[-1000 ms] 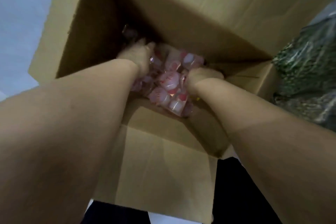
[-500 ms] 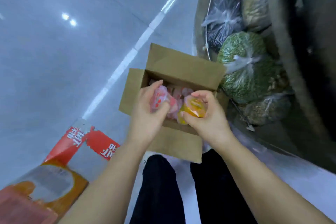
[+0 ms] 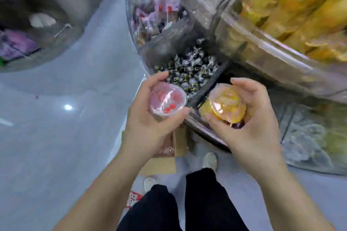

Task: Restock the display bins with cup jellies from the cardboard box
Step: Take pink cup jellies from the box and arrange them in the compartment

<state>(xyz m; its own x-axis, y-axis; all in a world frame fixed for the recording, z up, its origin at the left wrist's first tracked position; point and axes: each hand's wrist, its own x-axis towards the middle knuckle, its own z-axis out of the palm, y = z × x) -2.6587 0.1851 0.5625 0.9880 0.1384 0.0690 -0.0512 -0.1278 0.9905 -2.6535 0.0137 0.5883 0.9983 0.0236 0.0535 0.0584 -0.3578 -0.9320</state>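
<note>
My left hand (image 3: 150, 124) grips a clear cup jelly with red pieces (image 3: 167, 100), its lid facing up. An orange cup jelly (image 3: 224, 107) sits in the curled fingers of my right hand (image 3: 251, 120). Both hands hover at the edge of the display stand, just in front of a bin of black-wrapped candies (image 3: 189, 73) and a dark compartment (image 3: 225, 77) beside it. The cardboard box (image 3: 174, 146) lies on the floor below my hands, mostly hidden by my left hand and wrist.
Clear display bins hold yellow-wrapped snacks (image 3: 300, 15) at upper right and mixed pink and purple sweets (image 3: 155, 17) at the back. A second round stand (image 3: 28, 33) is at far left. Grey floor (image 3: 65, 137) spreads left. My legs and shoes (image 3: 209, 160) are below.
My hands lifted out of the cardboard box with one cup jelly each and rose to the display bins. The view swung from the box on the floor up to the stand.
</note>
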